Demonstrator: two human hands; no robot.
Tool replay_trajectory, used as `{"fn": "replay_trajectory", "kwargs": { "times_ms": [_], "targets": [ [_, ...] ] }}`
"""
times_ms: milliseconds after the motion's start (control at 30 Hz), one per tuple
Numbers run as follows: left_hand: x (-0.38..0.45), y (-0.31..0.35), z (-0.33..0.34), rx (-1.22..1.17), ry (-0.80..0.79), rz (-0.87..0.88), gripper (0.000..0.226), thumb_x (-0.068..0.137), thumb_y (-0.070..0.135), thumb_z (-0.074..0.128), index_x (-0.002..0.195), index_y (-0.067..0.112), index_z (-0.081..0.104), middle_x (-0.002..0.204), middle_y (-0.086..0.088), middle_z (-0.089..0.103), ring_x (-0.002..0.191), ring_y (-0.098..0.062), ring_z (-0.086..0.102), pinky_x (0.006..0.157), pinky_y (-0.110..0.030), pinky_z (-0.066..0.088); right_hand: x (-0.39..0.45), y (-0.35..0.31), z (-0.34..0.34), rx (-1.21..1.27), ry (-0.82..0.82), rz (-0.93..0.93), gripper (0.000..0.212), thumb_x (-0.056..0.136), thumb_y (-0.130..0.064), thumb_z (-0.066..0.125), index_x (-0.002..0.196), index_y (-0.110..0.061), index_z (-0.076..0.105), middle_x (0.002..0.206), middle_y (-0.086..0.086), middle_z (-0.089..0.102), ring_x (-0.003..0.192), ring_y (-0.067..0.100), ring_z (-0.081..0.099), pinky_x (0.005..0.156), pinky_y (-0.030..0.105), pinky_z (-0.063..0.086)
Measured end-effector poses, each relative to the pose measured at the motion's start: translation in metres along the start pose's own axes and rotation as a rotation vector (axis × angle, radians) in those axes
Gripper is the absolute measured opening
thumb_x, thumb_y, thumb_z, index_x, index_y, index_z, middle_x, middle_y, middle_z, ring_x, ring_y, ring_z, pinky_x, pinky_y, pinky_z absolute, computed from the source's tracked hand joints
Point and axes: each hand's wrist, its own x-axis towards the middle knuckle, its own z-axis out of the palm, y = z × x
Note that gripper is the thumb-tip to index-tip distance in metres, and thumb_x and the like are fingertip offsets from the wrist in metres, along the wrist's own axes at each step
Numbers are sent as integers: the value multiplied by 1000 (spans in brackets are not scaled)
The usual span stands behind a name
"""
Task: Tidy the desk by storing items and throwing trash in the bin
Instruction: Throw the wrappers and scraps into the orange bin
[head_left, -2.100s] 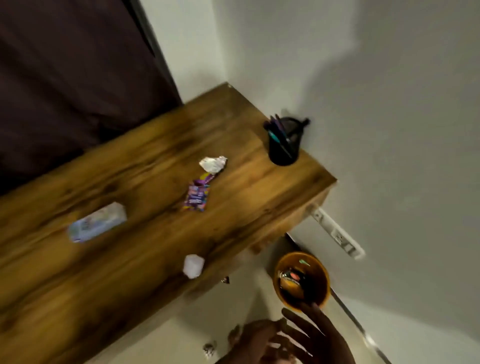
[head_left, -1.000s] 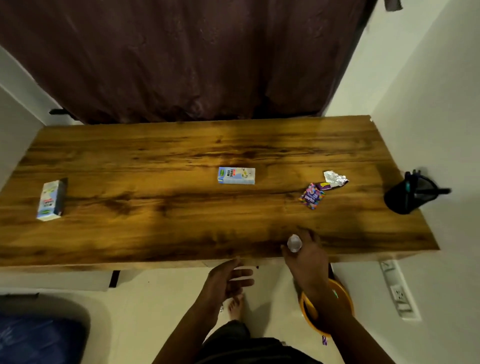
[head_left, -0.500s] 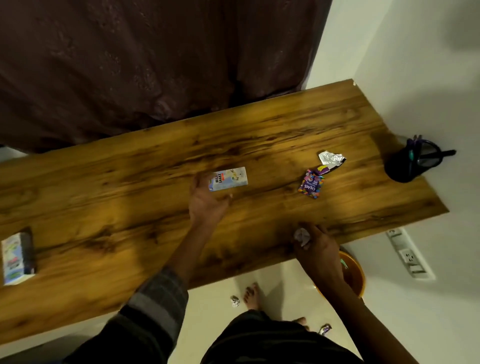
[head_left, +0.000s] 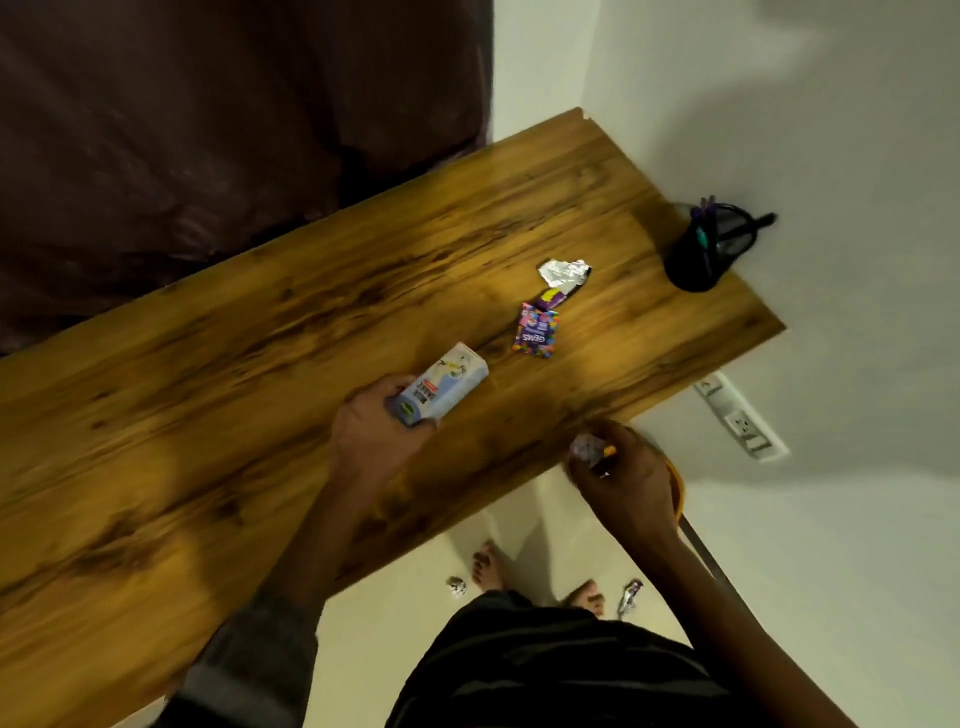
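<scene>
Both hands hold trash near the surface's front edge.
The left hand (head_left: 371, 434) grips a milkshake carton (head_left: 441, 384), long axis pointing toward the far right corner; right hand (head_left: 621, 478) fingers pinch a crumpled paper ball (head_left: 586, 448).

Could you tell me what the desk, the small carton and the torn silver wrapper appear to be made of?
Desk: wood or wood-look laminate, with dark grain streaks and a faint sheen. Small carton: printed paperboard, judging by its crisp folded edges. Silver wrapper: probably foil, being crinkled and shiny.
</scene>
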Motion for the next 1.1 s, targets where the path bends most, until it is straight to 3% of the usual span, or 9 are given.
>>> {"fn": "replay_trajectory", "kwargs": {
  "times_ms": [167,333,500,600,700,800,900,967,1100],
  "targets": [
    [-80,48,50,-351,-224,-114,61,65,32,97,120,26,72,107,11,75,94,-3,73,75,-21,61,-26,37,-35,125,76,124,36,81,-26,81,115,-26,69,90,-14,70,70,7,68,65,27,54],
    [-139,74,111,-424,-450,-220,45,67,37,94,109,30,77,93,12,78,83,-5,76,75,-36,65,-60,88,-57,184,33,285,27,85,-36,79,109,-37,68,84,-12,73,74,-3,66,59,6,43],
    [-165,85,159,-459,-618,-444,44,65,48,91,100,24,79,91,-3,80,85,-28,78,85,-51,63,-94,133,-70,238,-12,400,25,86,-31,74,110,-36,69,88,-8,73,66,1,67,60,13,45],
    [-166,89,184,-463,-646,-550,46,65,51,89,95,18,80,90,-10,80,92,-39,76,91,-55,60,-104,154,-74,249,-35,419,28,86,-30,75,113,-33,69,94,-8,74,70,4,69,69,27,56],
    [-164,96,206,-442,-645,-606,32,80,41,85,95,13,80,91,-16,79,94,-41,75,89,-45,60,-108,171,-76,257,-49,435,25,86,-29,75,111,-30,70,100,-9,72,74,4,70,74,34,59],
    [-159,106,232,-445,-635,-658,36,82,37,85,102,8,77,95,-17,79,84,-33,78,68,-33,63,-103,195,-73,242,-74,482,24,85,-32,73,109,-29,71,102,-7,72,76,3,70,78,35,59],
    [-152,111,265,-455,-605,-753,43,80,38,87,103,4,74,96,-17,77,74,-25,76,52,-24,54,-92,218,-67,223,-102,544,28,82,-37,72,108,-29,72,102,-6,74,78,8,72,83,35,58],
    [-151,114,288,-441,-600,-819,45,77,41,88,99,5,73,96,-17,78,81,-29,78,55,-26,54,-84,232,-64,234,-109,585,30,79,-40,70,107,-29,72,96,-6,75,77,15,73,82,37,59],
    [-144,129,325,-385,-614,-836,47,75,45,88,96,7,72,89,-12,78,87,-29,79,81,-38,60,-63,247,-63,228,-99,591,24,82,-32,67,105,-25,74,97,-4,75,80,23,71,77,37,59]
  ]
}}
